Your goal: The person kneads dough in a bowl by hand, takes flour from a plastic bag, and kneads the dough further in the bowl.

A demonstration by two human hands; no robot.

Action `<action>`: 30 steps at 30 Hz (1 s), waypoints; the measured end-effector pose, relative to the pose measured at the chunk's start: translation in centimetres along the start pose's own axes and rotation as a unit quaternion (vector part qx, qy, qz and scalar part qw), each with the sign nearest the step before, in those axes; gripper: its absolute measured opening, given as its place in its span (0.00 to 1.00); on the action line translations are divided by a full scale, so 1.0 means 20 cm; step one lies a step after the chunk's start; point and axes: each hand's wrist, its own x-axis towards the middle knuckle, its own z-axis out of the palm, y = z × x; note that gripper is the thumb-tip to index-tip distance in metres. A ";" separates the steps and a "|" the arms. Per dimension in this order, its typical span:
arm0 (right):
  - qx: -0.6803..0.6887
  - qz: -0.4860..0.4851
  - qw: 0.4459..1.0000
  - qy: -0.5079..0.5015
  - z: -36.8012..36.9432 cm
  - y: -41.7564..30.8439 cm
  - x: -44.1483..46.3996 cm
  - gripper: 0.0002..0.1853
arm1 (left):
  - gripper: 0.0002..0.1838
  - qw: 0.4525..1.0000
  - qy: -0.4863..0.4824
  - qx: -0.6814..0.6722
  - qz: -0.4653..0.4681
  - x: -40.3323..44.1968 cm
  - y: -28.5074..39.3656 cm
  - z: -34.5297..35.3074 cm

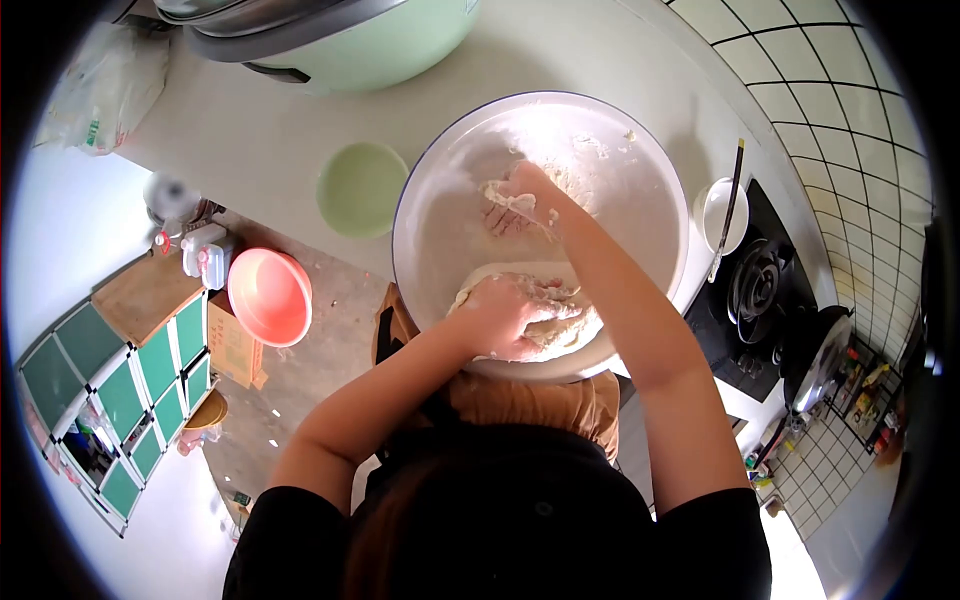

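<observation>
A wide white basin [660, 200] with a blue rim stands on the counter in front of me. At its near side lies a mass of pale dough [568, 335], and my left hand [505, 315] is closed on it, with dough stuck to the fingers. My right hand [525, 200] is farther in, near the basin's middle, over loose flour [575, 180]. Sticky dough clings to its bent fingers, which are partly blurred, so their exact pose is hard to make out.
Left of the basin sits a green bowl [362, 190]; a green cooker [370, 50] stands beyond. To the right are a white cup [722, 215] with a dark stick across it and a black stove [755, 300]. A pink basin [270, 297] is lower left.
</observation>
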 end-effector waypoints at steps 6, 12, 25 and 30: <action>0.418 0.002 0.900 -0.123 -0.39 0.29 -0.19 0.13 | 0.36 0.997 -0.025 -0.063 -0.025 0.00 0.01 -0.07; -0.176 -0.181 0.967 -0.040 -0.10 0.24 0.00 0.12 | 0.35 0.995 -0.051 -0.079 -0.016 0.01 -0.01 -0.04; -0.642 -0.299 0.688 0.160 0.13 0.03 -0.19 0.27 | 0.39 0.994 -0.077 -0.070 -0.020 0.01 0.01 -0.04; -0.651 -0.273 0.696 0.131 0.12 0.09 -0.14 0.31 | 0.39 0.994 -0.089 -0.061 -0.037 0.01 0.05 -0.09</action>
